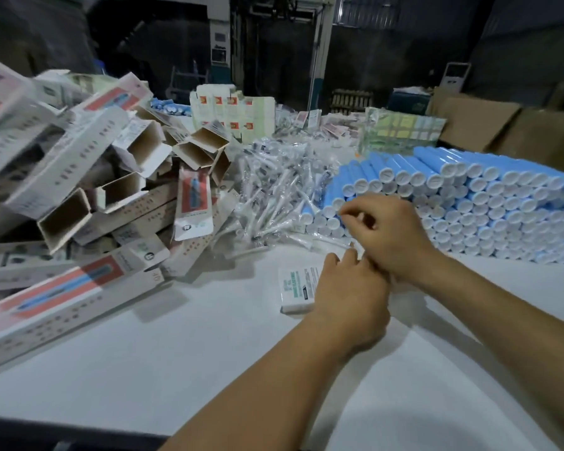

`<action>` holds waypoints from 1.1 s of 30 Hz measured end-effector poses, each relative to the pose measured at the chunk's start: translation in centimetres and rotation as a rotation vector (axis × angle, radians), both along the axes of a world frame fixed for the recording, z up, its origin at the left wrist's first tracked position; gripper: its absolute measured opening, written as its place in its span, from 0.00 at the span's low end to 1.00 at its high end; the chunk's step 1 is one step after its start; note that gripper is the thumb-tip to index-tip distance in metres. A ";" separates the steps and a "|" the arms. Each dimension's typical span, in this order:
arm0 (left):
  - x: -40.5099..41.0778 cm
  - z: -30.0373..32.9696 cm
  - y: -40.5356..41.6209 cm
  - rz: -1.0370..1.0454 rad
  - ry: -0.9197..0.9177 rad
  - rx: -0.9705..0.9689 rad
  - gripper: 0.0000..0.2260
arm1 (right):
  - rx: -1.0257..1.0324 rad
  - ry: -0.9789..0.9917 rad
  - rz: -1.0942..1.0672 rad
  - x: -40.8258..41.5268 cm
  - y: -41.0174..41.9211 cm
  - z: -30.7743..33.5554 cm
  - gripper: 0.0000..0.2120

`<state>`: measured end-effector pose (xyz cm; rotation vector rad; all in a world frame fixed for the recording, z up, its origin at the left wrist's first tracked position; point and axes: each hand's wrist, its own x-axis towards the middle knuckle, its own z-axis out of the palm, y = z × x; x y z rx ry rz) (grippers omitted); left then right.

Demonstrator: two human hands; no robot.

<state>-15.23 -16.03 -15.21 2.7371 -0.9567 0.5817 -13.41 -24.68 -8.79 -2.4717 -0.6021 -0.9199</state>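
At the left of the frame a heap of long cartons (79, 196) lies on the white surface (176, 353). In the middle is a pile of wrapped toothbrushes (274, 190). Below it a small white packet (295, 288) lies flat, partly under the left hand (349, 297). Its fingers are bent, and I cannot tell if they hold anything. The right hand (388, 236), just above, has curled fingers, with the thumb meeting the forefinger beside the blue tubes (485, 196) stacked at the right. I cannot tell if it pinches something.
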 end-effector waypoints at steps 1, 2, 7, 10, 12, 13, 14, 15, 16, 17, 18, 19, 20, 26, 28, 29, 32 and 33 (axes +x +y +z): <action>0.1 0.0 0.0 -0.002 0.009 0.015 0.16 | -0.120 0.062 0.011 1.8 1.7 0.1 0.06; 0.2 -0.1 0.0 -0.004 0.023 0.037 0.17 | -0.231 0.147 -0.009 3.7 3.3 0.0 0.08; 0.3 -1.4 0.4 -0.006 -0.021 0.074 0.25 | -0.808 0.368 -0.199 10.1 7.4 -1.9 0.08; 0.4 -1.3 0.5 -0.026 -0.023 0.041 0.25 | -0.956 0.328 -0.247 10.6 7.4 -2.1 0.07; 0.6 -0.7 0.4 -0.037 0.029 0.010 0.25 | -0.997 0.280 -0.249 9.9 7.2 -1.6 0.08; 0.6 -0.4 0.3 -0.036 0.034 0.039 0.24 | -0.989 0.263 -0.249 9.2 6.8 -1.2 0.07; 0.6 -0.3 0.2 -0.029 0.031 0.075 0.23 | -0.957 0.245 -0.247 8.3 6.3 -0.7 0.06; 0.6 -0.4 0.2 -0.020 0.030 0.089 0.22 | -0.901 0.220 -0.236 7.3 5.5 -0.3 0.06; 0.6 -0.5 0.2 -0.016 0.033 0.085 0.21 | -0.837 0.200 -0.220 6.1 4.3 0.2 0.08; 0.6 -0.6 0.2 -0.015 0.035 0.069 0.21 | -0.763 0.196 -0.204 4.8 2.8 0.7 0.11; 0.7 -0.7 0.1 -0.016 0.029 0.058 0.23 | -0.655 0.208 -0.195 3.4 1.0 1.1 0.16; 0.8 -0.7 0.1 -0.013 0.018 0.054 0.26 | -0.486 0.223 -0.190 1.9 -1.0 1.3 0.19; 0.9 -0.7 0.1 -0.007 0.010 0.058 0.29 | -0.280 0.233 -0.196 0.2 -3.0 1.3 0.19; 1.1 -1.1 0.1 0.014 0.005 -0.003 0.33 | 0.165 0.235 -0.469 -7.8 -13.0 -3.1 0.09; 1.1 -1.1 0.1 0.020 -0.006 -0.012 0.32 | 0.063 0.276 -0.503 -8.8 -13.9 -4.4 0.06; 1.1 -1.1 0.0 0.017 -0.013 -0.014 0.32 | 0.024 0.287 -0.509 -9.0 -14.2 -4.8 0.05; 0.8 -1.1 -0.2 -0.011 -0.025 -0.003 0.32 | -0.052 0.310 -0.532 -8.5 -13.5 -5.0 0.05; 0.6 -1.1 -0.3 -0.015 -0.032 0.004 0.32 | -0.083 0.332 -0.557 -8.0 -12.9 -4.8 0.06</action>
